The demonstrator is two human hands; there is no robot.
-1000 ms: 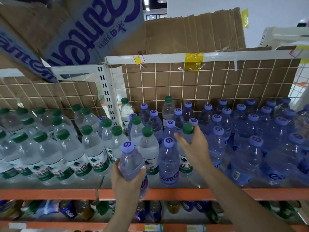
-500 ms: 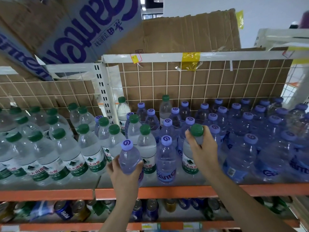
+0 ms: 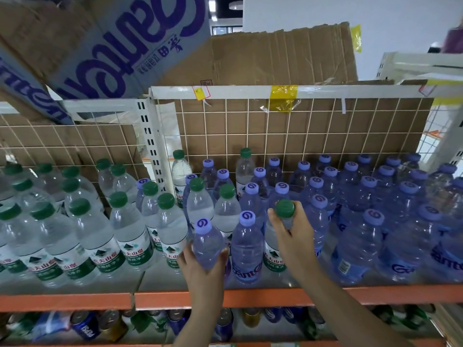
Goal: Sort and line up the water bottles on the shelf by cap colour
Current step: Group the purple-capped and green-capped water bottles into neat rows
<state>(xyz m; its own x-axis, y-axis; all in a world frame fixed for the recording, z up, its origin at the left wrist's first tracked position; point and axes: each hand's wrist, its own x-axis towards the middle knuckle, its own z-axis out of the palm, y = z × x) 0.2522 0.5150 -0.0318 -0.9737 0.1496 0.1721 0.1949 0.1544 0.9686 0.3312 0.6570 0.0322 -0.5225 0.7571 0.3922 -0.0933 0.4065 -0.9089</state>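
Clear bottles with green caps [image 3: 82,236] fill the left of the orange-edged shelf [image 3: 375,294]; bluish bottles with purple caps [image 3: 370,236] fill the right. Both kinds mix near the middle. My left hand [image 3: 200,269] grips a purple-capped bottle [image 3: 206,240] by its lower body, held just in front of the shelf's front row. My right hand [image 3: 294,236] is closed around the neck of a green-capped bottle [image 3: 275,256] standing among the purple ones; its green cap [image 3: 285,208] shows above my fingers.
A white wire grid backed with cardboard [image 3: 300,131] closes the shelf's rear. A white upright post [image 3: 152,146] divides the two bays. Flattened cartons [image 3: 120,41] lie on top. Drink cans [image 3: 87,324] crowd the lower shelf.
My right hand has closed on the green-capped bottle's neck and drawn it slightly forward and right. My left hand keeps holding the purple-capped bottle in nearly the same place.
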